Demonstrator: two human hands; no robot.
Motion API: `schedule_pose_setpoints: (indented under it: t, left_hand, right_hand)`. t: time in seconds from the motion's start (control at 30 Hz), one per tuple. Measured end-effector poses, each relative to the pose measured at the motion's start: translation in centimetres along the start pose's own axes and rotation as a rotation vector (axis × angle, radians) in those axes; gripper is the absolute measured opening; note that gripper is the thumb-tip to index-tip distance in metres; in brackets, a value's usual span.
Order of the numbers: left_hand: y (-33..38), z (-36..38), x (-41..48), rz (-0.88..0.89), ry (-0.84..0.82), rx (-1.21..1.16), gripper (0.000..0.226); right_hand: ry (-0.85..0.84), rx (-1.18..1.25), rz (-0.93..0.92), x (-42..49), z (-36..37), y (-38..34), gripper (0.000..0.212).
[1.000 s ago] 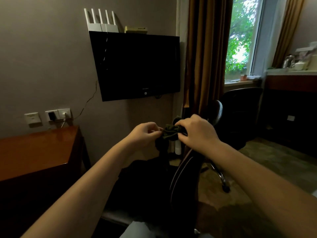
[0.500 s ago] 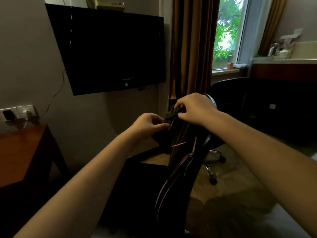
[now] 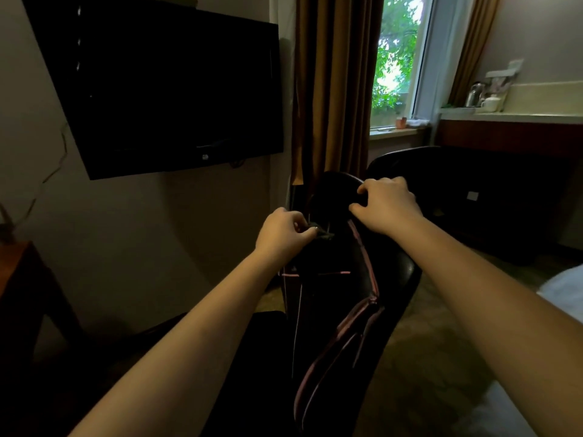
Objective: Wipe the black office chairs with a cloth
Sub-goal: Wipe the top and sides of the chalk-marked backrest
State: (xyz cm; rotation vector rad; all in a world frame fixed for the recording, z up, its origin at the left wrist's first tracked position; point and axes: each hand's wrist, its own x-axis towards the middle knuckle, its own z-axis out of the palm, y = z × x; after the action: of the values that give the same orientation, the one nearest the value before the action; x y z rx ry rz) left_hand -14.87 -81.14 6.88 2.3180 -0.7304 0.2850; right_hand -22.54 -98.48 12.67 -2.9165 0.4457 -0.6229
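Observation:
A black office chair (image 3: 344, 298) with pink seams stands right in front of me, its backrest top at mid-frame. My left hand (image 3: 284, 231) is closed on a small dark bunched cloth (image 3: 321, 233) and presses it against the upper backrest. My right hand (image 3: 386, 205) rests on the top edge of the backrest, thumb and fingers apart around the rim. A second black chair (image 3: 441, 184) stands behind, near the window.
A wall-mounted black television (image 3: 164, 89) hangs at the left. Brown curtains (image 3: 331, 89) and a window (image 3: 397, 58) are behind the chairs. A wooden desk (image 3: 19, 279) sits at far left, a counter (image 3: 511, 116) with a kettle (image 3: 474, 93) at right, white bedding (image 3: 564, 291) at right edge.
My right hand let go of the cloth and moved onto the top of the backrest. The left hand kept the cloth and lowered it onto the chair. The camera moved closer.

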Motion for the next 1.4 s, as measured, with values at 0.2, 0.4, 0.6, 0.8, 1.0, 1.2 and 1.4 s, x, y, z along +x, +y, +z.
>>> schedule_pose_setpoints:
  t: [0.2,0.4,0.6,0.8,1.0,1.2,1.4]
  left_hand:
    - [1.2,2.8,4.2,0.126,0.110,0.029,0.021]
    - [1.4,4.9,6.7,0.229,0.111,0.098,0.019]
    - [0.5,6.9,7.9,0.184,-0.091,-0.145,0.028]
    - [0.1,6.4,7.9,0.227,-0.104,-0.206,0.027]
    - [2.2,5.4,4.9,0.365,-0.109,-0.112,0.030]
    - [2.8,4.4,-0.2,0.438,-0.145,-0.188,0.029]
    - [3.0,3.9,-4.8,0.341,-0.142,-0.388,0.026]
  right_hand:
    - [0.054,0.110,0.043,0.3,0.3,0.6,0.040]
    - [0.099,0.160,0.074,1.4,0.8,0.5,0.033]
    - [0.056,0.109,0.070,2.2,1.4,0.7,0.033]
    - [0.051,0.062,0.014,2.3,1.5,0.3,0.030]
    - [0.044,0.013,0.024,1.9,1.1,0.3,0.030]
    - [0.031,0.083,0.079,1.1,0.4,-0.2,0.023]
    - [0.007,0.200,0.175,0.1,0.0,-0.3,0.022]
